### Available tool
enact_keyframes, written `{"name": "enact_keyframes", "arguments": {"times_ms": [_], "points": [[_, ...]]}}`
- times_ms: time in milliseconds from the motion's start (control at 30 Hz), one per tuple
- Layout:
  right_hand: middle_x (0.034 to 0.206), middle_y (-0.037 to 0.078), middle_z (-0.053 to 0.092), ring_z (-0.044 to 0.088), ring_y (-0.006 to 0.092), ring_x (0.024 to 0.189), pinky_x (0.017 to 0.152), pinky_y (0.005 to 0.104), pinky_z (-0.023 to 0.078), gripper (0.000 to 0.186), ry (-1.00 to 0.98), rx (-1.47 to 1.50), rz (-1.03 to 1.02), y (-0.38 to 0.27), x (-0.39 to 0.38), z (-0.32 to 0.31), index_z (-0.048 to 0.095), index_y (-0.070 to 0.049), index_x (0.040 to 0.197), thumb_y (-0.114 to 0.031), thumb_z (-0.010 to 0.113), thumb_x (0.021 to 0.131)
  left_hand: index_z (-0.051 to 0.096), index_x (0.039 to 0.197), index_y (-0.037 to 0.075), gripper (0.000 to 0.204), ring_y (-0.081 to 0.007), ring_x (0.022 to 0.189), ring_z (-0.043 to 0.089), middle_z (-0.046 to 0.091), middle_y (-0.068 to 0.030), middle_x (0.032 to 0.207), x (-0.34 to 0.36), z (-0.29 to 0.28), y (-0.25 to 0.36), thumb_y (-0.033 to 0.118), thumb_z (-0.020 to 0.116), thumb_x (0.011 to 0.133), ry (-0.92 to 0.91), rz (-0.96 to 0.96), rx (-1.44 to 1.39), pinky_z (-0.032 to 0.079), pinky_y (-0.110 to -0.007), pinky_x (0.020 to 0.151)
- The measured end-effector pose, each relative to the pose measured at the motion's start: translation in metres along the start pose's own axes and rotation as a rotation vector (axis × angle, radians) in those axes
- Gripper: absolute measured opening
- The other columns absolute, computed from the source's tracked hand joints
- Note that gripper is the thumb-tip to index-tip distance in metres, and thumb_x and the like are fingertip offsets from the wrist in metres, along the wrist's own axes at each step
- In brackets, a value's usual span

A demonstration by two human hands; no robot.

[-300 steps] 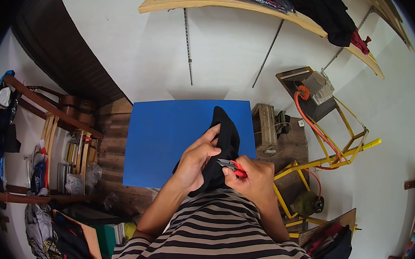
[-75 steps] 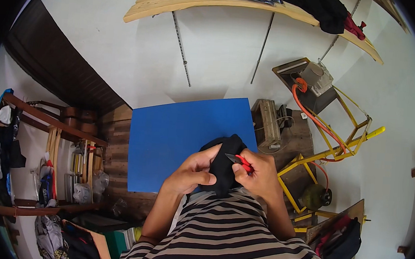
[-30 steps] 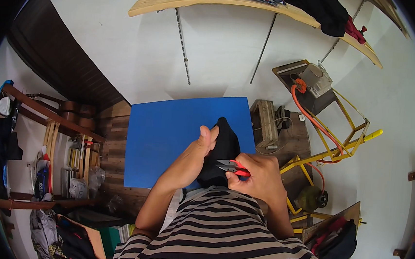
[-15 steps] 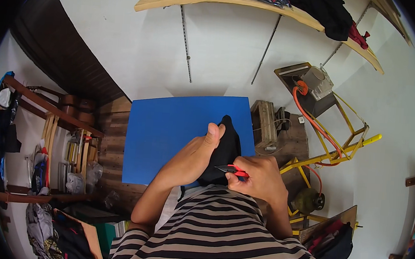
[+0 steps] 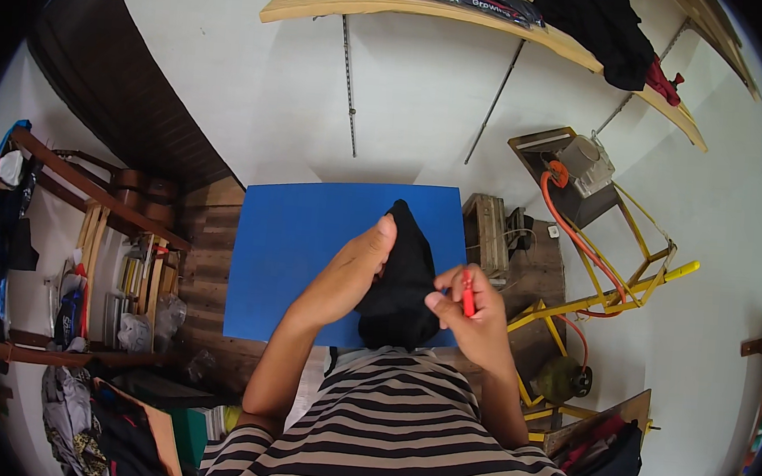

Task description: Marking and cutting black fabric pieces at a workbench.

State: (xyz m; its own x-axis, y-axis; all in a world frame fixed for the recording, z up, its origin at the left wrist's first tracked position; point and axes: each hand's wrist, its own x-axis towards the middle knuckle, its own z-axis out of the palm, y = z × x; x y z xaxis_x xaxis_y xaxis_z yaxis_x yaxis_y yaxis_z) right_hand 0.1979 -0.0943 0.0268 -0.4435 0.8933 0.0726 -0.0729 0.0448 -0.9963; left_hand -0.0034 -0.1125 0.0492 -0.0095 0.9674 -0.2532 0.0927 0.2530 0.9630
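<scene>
Black cloth (image 5: 402, 289) sits between both hands, above the blue table (image 5: 299, 249). Right hand (image 5: 479, 328) curled round red snips (image 5: 469, 300), thumb by cloth's right edge. Left hand (image 5: 345, 275) along its left side, thumb extended, fingers hidden; can't tell grip. Wooden crate (image 5: 486, 237) beyond, right.
</scene>
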Motion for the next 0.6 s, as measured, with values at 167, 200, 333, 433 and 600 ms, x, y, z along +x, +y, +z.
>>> {"name": "enact_keyframes", "arguments": {"times_ms": [167, 200, 333, 433, 600], "points": [[0.088, 0.003, 0.049, 0.04, 0.0038, 0.062, 0.055, 0.0193, 0.036, 0.026, 0.033, 0.233, -0.023, -0.017, 0.006, -0.008, 0.039, -0.01, 0.08, 0.006, 0.059, 0.084, 0.053, 0.128, 0.0, 0.052, -0.0055, 0.078, 0.048, 0.056, 0.003, 0.085, 0.001, -0.016, -0.023, 0.031, 0.069, 0.089, -0.332, 0.064, -0.076, 0.038, -0.022, 0.07], [0.087, 0.003, 0.048, 0.04, 0.0048, 0.065, 0.058, 0.0193, 0.035, 0.026, 0.009, 0.224, -0.044, -0.017, 0.007, -0.012, 0.038, -0.01, 0.08, 0.007, 0.058, 0.082, 0.064, 0.104, 0.002, 0.027, -0.0046, 0.073, 0.048, 0.057, 0.0037, 0.08, 0.001, -0.014, -0.029, 0.02, 0.073, 0.085, -0.324, 0.026, -0.17, 0.038, -0.023, 0.066], [0.085, 0.003, 0.045, 0.04, 0.0089, 0.077, 0.066, 0.02, 0.034, 0.025, -0.018, 0.239, -0.082, -0.023, 0.014, -0.021, 0.039, -0.009, 0.081, 0.011, 0.053, 0.077, 0.068, 0.098, 0.0, 0.021, -0.0066, 0.078, 0.055, 0.063, -0.0004, 0.086, -0.003, -0.028, -0.044, 0.011, 0.074, 0.082, -0.51, -0.082, -0.098, 0.043, -0.02, 0.071], [0.085, 0.003, 0.044, 0.04, 0.0103, 0.079, 0.069, 0.0208, 0.034, 0.023, -0.031, 0.238, -0.082, -0.026, 0.026, -0.021, 0.039, -0.008, 0.082, 0.01, 0.052, 0.076, 0.065, 0.111, -0.004, 0.032, -0.0088, 0.086, 0.06, 0.067, -0.0043, 0.098, -0.011, -0.021, -0.047, 0.005, 0.072, 0.081, -0.564, -0.006, -0.337, 0.046, -0.021, 0.081], [0.079, 0.006, 0.044, 0.043, 0.0163, 0.068, 0.063, 0.0262, 0.038, 0.018, 0.137, -0.325, -0.346, -0.015, 0.04, -0.011, 0.044, -0.005, 0.082, 0.002, 0.06, 0.077, 0.056, 0.125, -0.005, 0.043, -0.0108, 0.098, 0.059, 0.064, -0.0069, 0.113, -0.017, -0.001, -0.046, 0.0, 0.061, 0.082, -0.333, 0.036, -0.66, 0.044, -0.023, 0.088]]}}
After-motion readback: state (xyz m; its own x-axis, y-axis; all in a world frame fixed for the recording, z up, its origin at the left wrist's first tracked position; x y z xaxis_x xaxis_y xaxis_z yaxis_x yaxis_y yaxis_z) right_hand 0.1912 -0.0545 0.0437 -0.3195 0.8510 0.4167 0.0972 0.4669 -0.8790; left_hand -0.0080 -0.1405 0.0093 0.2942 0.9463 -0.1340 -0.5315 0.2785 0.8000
